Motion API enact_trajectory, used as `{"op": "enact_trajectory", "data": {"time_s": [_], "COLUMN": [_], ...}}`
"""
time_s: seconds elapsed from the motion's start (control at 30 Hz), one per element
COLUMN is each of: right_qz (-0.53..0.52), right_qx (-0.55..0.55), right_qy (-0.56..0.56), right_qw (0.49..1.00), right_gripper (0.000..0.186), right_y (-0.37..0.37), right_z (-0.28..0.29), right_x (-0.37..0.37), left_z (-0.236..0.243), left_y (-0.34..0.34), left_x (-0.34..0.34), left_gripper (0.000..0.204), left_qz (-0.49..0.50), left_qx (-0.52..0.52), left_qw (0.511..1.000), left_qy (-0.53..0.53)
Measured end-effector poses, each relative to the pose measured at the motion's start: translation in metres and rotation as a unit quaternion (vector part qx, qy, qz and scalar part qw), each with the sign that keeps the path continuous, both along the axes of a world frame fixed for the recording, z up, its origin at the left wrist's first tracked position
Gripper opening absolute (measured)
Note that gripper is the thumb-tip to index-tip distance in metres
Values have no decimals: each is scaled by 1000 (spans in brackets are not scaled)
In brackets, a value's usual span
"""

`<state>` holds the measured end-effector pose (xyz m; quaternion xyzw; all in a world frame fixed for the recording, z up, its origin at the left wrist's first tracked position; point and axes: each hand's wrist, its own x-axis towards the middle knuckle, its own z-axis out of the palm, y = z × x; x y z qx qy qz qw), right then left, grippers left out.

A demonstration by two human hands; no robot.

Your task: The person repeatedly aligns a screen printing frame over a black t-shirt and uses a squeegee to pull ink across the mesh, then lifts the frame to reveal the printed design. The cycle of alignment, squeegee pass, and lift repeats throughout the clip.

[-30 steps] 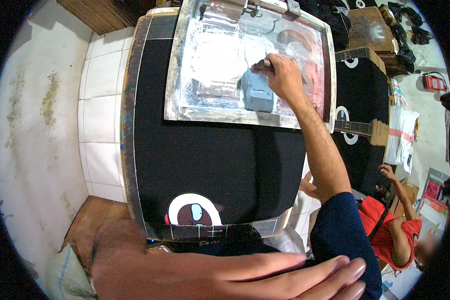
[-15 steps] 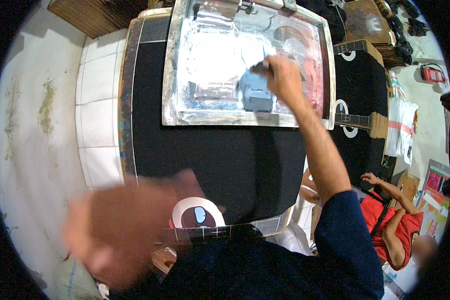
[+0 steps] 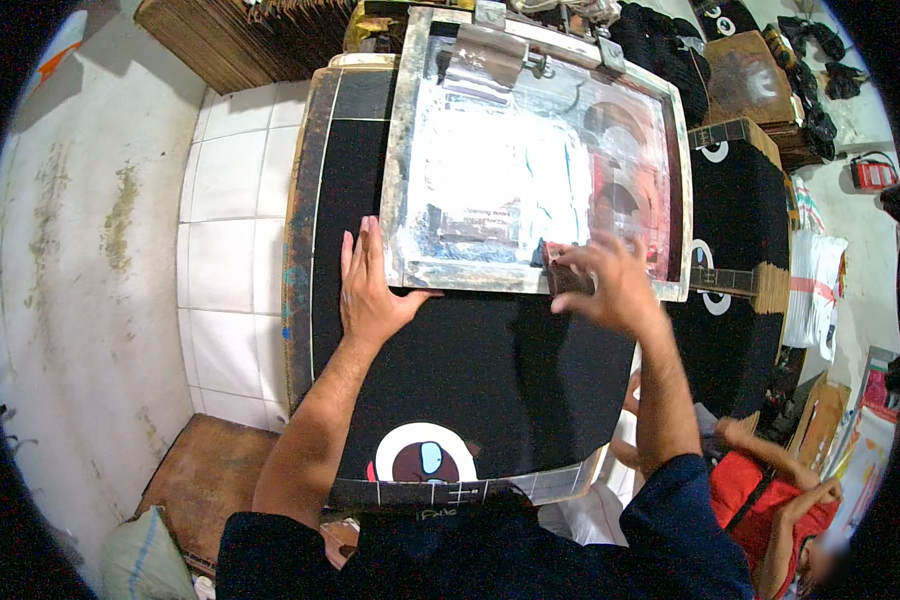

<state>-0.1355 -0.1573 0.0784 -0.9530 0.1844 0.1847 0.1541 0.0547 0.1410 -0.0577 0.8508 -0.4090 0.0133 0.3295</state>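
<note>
A screen-printing frame [image 3: 401, 150] with a white, streaked mesh lies over a platen covered in black fabric [image 3: 470, 370]. My left hand [image 3: 375, 290] rests at the frame's lower-left corner, fingers stretched out against its side, thumb along the bottom edge. My right hand [image 3: 615, 285], slightly blurred, grips a dark squeegee [image 3: 568, 270] at the bottom edge of the mesh, right of centre; my fingers partly hide it. A round white, brown and light blue printed figure [image 3: 400, 440] shows on the fabric near me.
A neighbouring black-covered platen [image 3: 740, 360] stands at the right, where a person in red [image 3: 740, 490] works. Stacked cardboard [image 3: 210, 40] is at the back left, a white tiled ledge [image 3: 225, 255] and wall along the left, a brown board [image 3: 210, 460] lower left.
My left hand has swung from low in the foreground up to the frame's corner. My right hand has drawn the squeegee down to the bottom of the mesh.
</note>
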Motion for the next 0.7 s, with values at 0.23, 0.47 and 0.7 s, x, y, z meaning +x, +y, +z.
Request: {"op": "enact_trajectory", "data": {"time_s": [0.23, 0.47, 0.7], "right_qz": [19, 19, 17], "right_qx": [-174, -205, -161], "right_qy": [-425, -154, -255], "right_qw": [888, 966, 953], "right_gripper": [68, 65, 32], "right_y": [-104, -104, -28], "right_z": [-80, -61, -51], "right_x": [259, 325, 242], "left_z": [14, 12, 16], "left_y": [-10, -10, -8], "left_x": [0, 2, 3], "left_gripper": [120, 119, 119], "left_qz": [0, -6, -4], "left_qx": [-4, -17, -13], "left_qw": [1000, 1000, 1000], "left_qy": [4, 9, 8]}}
